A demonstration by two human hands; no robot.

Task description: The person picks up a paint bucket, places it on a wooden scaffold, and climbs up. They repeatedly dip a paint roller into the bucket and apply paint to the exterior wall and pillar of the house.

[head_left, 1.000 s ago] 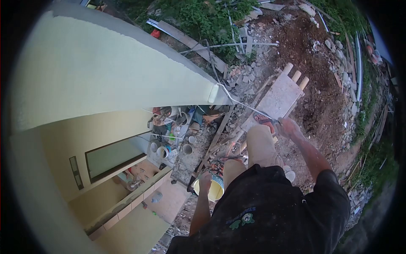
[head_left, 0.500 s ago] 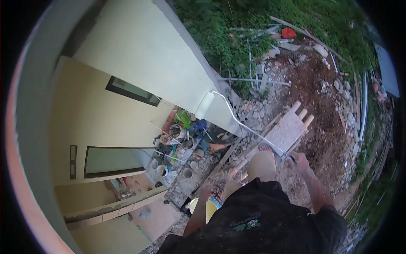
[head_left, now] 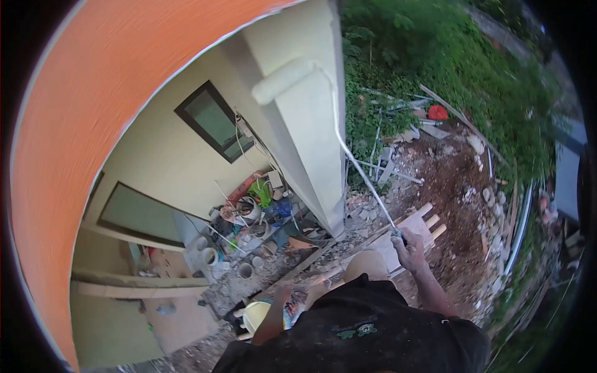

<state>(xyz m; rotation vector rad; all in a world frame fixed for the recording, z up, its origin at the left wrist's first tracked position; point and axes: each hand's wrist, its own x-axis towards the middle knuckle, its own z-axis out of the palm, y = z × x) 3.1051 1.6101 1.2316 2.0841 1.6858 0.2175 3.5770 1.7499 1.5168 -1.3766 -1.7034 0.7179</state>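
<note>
My right hand (head_left: 408, 250) is closed round the handle of a long-framed paint roller (head_left: 357, 163). The roller's pale, fluffy sleeve (head_left: 283, 81) is up at the cream pillar (head_left: 305, 133), overlapping its edge in this view. Low down on the left, my left hand (head_left: 283, 294) is beside a yellow paint bucket (head_left: 255, 316) with a colourful label. Its fingers are blurred and partly hidden, so I cannot tell whether they hold the bucket.
An orange wall edge (head_left: 124, 62) curves close by on the left. Below are a plank platform (head_left: 413, 233), rubble, and a heap of tools and pots (head_left: 255, 211). A dirt slope (head_left: 460, 186) with stones and pipes lies to the right, with green plants (head_left: 404, 56) behind.
My right hand has raised the roller, its sleeve moving up and left along the pillar. My view has turned, bringing the orange wall in. The left hand stays by the bucket.
</note>
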